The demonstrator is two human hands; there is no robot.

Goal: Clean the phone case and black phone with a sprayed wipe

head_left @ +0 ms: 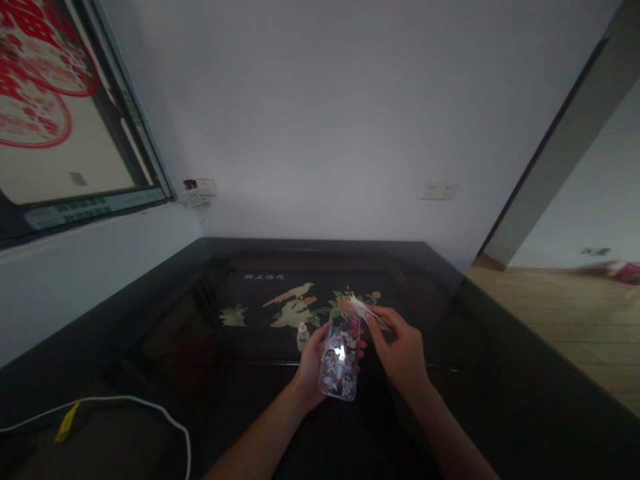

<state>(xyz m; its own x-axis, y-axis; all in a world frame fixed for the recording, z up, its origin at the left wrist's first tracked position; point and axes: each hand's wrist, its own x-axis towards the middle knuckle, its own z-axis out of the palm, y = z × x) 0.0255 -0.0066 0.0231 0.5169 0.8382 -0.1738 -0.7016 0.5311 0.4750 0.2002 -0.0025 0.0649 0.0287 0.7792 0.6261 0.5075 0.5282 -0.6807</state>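
My left hand (311, 367) is wrapped round a clear phone case (340, 365) printed with cartoon figures, held tilted above the dark table. A bright reflection shows in the middle of the case. Between the thumb and fingers of my right hand (400, 343) is a crumpled white tissue (361, 307), close to the upper right corner of the case. Whether the tissue touches the case I cannot tell. Just left of the case stands a small clear bottle (303, 337) with a white cap, partly beside my left fingers.
The glossy black table (240, 387) carries a bird-and-flower picture (295, 310). A white cable (150, 402) with a yellow tag (67, 421) lies at the lower left. Wall sockets (440, 191) and a window (75, 120) are beyond the table.
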